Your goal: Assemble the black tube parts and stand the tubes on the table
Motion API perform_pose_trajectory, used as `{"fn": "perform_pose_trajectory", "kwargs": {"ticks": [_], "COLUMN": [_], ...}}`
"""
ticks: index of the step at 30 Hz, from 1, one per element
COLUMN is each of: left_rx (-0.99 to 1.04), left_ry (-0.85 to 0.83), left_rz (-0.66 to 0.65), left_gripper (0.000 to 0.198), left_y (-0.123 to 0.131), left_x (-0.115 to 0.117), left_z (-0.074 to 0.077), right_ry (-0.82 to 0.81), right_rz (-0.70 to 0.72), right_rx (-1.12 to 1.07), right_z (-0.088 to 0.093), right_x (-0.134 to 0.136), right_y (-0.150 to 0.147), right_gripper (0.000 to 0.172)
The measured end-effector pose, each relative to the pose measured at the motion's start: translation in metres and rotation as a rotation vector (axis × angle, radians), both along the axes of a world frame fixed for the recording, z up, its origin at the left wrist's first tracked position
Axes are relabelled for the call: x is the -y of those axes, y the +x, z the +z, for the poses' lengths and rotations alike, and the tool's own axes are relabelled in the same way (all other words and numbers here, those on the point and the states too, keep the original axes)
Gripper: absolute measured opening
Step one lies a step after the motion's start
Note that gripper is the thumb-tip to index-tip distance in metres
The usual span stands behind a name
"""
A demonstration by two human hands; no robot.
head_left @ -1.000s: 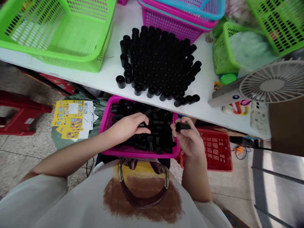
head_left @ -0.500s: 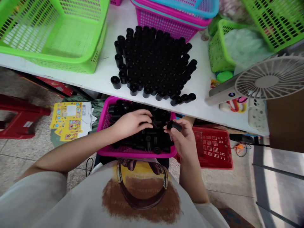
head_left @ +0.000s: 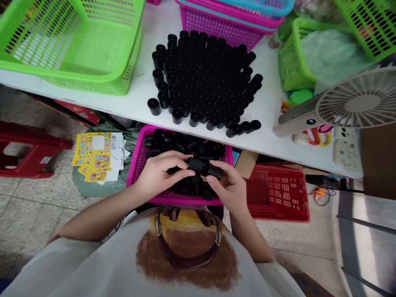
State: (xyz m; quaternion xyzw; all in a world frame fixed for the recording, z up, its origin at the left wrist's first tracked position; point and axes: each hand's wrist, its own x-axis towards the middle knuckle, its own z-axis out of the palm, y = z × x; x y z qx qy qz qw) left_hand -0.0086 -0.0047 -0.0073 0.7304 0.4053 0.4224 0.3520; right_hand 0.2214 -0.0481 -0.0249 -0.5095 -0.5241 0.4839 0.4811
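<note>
Over a pink basket (head_left: 133,165) of loose black plastic parts, my two hands meet end to end. My left hand (head_left: 165,171) pinches a black cylindrical part (head_left: 197,166) between thumb and fingers. In my right hand (head_left: 229,185) is a black tube (head_left: 215,170), its end against the left-hand piece. Whether the two are joined or only touching, I cannot tell. On the white table just beyond, many black cylinders (head_left: 204,82) stand upright, packed close together.
A green basket (head_left: 120,80) stands at the table's left and stacked pink and blue baskets (head_left: 213,29) at the back. To the right are a handheld fan (head_left: 309,107) and a green basket with bags (head_left: 287,62). A red crate (head_left: 278,192) and yellow printed cards (head_left: 93,154) lie lower down.
My left hand has come up from the basket with a black part and moved right, to meet the tube in my right hand. The right hand has shifted slightly left. The view has tilted a little.
</note>
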Motion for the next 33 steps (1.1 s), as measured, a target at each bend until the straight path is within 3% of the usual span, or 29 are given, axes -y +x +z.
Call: {"fn": "perform_pose_trajectory", "kwargs": {"ticks": [2,6,8,12,14,17,19,21,23,26,28,30,31,32,33], "left_rx": [-0.041,-0.162,-0.265,-0.376,-0.396,-0.389,-0.359,-0.351,-0.366,-0.388,-0.384,-0.374,-0.372,-0.373,-0.376], "left_ry": [0.005,-0.058,-0.164,-0.410,-0.377,-0.184,-0.075,-0.024,-0.014,-0.046,-0.074,-0.088,-0.090,-0.092,-0.088], "left_rz": [-0.052,-0.332,-0.319,-0.277,-0.287,-0.129,-0.027,0.016,0.013,0.008,0.039,0.083,0.103,0.119,0.130], "left_gripper": [0.020,0.012,0.014,0.050,0.055,0.043,0.034,0.032,0.031,0.029,0.030,0.030,0.030,0.029,0.029], "left_y": [-0.004,-0.004,0.000,0.005,0.003,-0.004,-0.009,-0.013,-0.017,-0.025,-0.031,-0.036,-0.038,-0.040,-0.041], "left_x": [-0.002,0.000,0.004,0.003,-0.002,-0.011,-0.013,-0.012,-0.008,-0.001,0.004,0.006,0.007,0.007,0.007], "left_z": [0.001,0.001,-0.002,-0.008,-0.008,-0.008,-0.008,-0.009,-0.011,-0.016,-0.021,-0.027,-0.031,-0.035,-0.039], "right_ry": [-0.074,-0.185,-0.159,-0.085,0.000,0.182,0.302,0.334,0.315,0.308,0.392,0.537,0.611,0.647,0.666], "right_rz": [0.048,0.296,0.322,0.381,0.249,-0.300,-0.579,-0.708,-0.749,-0.695,-0.690,-0.589,-0.421,-0.130,0.198], "right_rx": [-0.055,-0.210,-0.166,0.039,0.149,0.354,0.468,0.567,0.627,0.672,0.740,0.883,0.975,1.066,1.135], "right_z": [-0.002,-0.014,-0.020,-0.023,-0.022,-0.025,-0.032,-0.040,-0.046,-0.046,-0.039,-0.031,-0.028,-0.025,-0.024], "right_x": [0.000,0.003,0.008,0.016,0.011,-0.016,-0.041,-0.065,-0.083,-0.091,-0.084,-0.073,-0.067,-0.062,-0.059], "right_y": [0.003,0.004,0.002,0.006,0.019,0.052,0.075,0.095,0.109,0.111,0.099,0.076,0.060,0.044,0.028], "right_gripper": [0.035,0.035,0.034,0.038,0.042,0.038,0.043,0.043,0.045,0.060,0.066,0.048,0.033,0.021,0.020]}}
